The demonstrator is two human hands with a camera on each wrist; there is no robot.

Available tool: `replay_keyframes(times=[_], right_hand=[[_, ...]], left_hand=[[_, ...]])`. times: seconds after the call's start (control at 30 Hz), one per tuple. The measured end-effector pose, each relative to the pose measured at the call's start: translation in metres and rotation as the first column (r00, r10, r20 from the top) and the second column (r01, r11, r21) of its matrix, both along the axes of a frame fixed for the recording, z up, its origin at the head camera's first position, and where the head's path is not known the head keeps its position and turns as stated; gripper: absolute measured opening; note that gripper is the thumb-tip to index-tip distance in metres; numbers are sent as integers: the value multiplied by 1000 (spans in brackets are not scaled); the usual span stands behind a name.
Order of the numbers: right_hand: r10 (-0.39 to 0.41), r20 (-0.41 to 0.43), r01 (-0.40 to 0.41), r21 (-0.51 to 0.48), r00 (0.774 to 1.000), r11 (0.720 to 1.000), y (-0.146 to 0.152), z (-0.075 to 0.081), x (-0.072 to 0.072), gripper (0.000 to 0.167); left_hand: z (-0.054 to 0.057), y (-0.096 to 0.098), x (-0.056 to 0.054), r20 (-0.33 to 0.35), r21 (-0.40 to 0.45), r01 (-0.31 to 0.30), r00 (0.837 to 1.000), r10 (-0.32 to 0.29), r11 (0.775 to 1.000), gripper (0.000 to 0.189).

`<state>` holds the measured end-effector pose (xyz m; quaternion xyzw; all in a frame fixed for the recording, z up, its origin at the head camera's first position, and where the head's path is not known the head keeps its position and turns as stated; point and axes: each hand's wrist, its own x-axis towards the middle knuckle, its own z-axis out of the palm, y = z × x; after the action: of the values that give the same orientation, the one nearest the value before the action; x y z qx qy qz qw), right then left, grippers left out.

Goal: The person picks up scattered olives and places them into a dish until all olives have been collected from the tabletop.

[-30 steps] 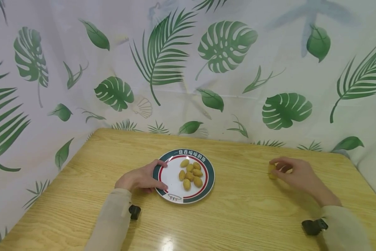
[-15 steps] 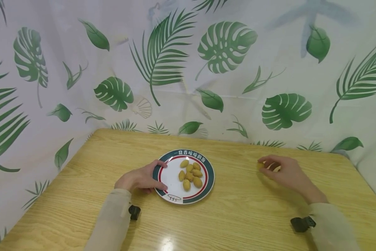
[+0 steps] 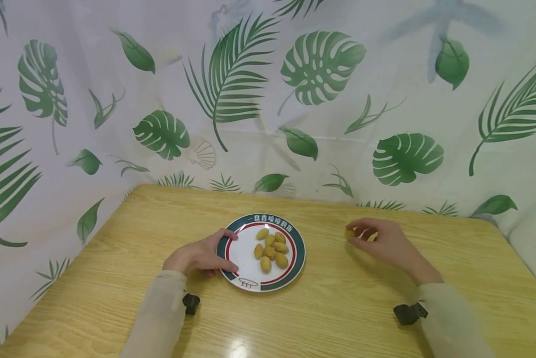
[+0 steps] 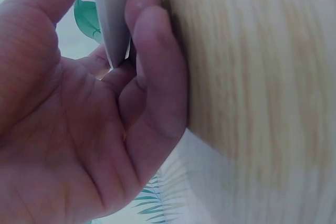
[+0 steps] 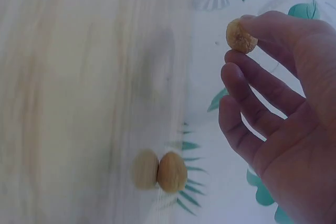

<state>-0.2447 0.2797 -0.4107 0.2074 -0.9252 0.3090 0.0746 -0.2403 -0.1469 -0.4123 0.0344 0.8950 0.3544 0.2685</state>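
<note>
In the head view, a round white plate (image 3: pixel 243 248) with a dark green rim and red ring lies on the table. Several small yellow oval fruits (image 3: pixel 269 252) are clustered on its right half. My left hand (image 3: pixel 200 254) grips the plate's left edge, the thumb over the rim; the left wrist view shows fingers curled at its underside (image 4: pixel 113 19). Right of the plate, my right hand (image 3: pixel 382 242) pinches one more yellow fruit (image 5: pixel 241 36) between thumb and fingertips. Its wrinkled end shows in the right wrist view, above the table.
The wooden table (image 3: pixel 321 308) meets a leaf-printed white curtain (image 3: pixel 250 99) behind and at the left. In the right wrist view another oval yellow-brown thing (image 5: pixel 172 172) sits against what looks like its reflection; I cannot find it in the head view.
My right hand has moved left toward the plate, carrying the pinched fruit with it. The left hand and the plate stay where they were.
</note>
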Motion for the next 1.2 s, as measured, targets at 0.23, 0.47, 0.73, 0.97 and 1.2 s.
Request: replay_keyframes(times=[0.23,0.47,0.73,0.97,1.2], right_hand=[[31,-2,-31,-11,1000,999,-13,-3,-3,23],[59,2,-59,-17,998,998,-30,-1,-5,22],[74,25,-74,-18,997,997,-51,1,-9,22],[119,40,-117,-38,992,992,-71,3,-13,24],[155,48,-154,-22,987,988,-87,3,-12,23]], left_hand=[[-2,0,0,0,3,-3,1000,3,1000,78],[-3,-1,0,-7,6,-1,1000,1,1000,77],[-2,-1,-1,-7,-3,3,1000,-3,1000,78],[-1,-1,-1,-9,-10,3,1000,-3,1000,79],[-1,-1,-1,-6,-16,7,1000,-7,1000,79]])
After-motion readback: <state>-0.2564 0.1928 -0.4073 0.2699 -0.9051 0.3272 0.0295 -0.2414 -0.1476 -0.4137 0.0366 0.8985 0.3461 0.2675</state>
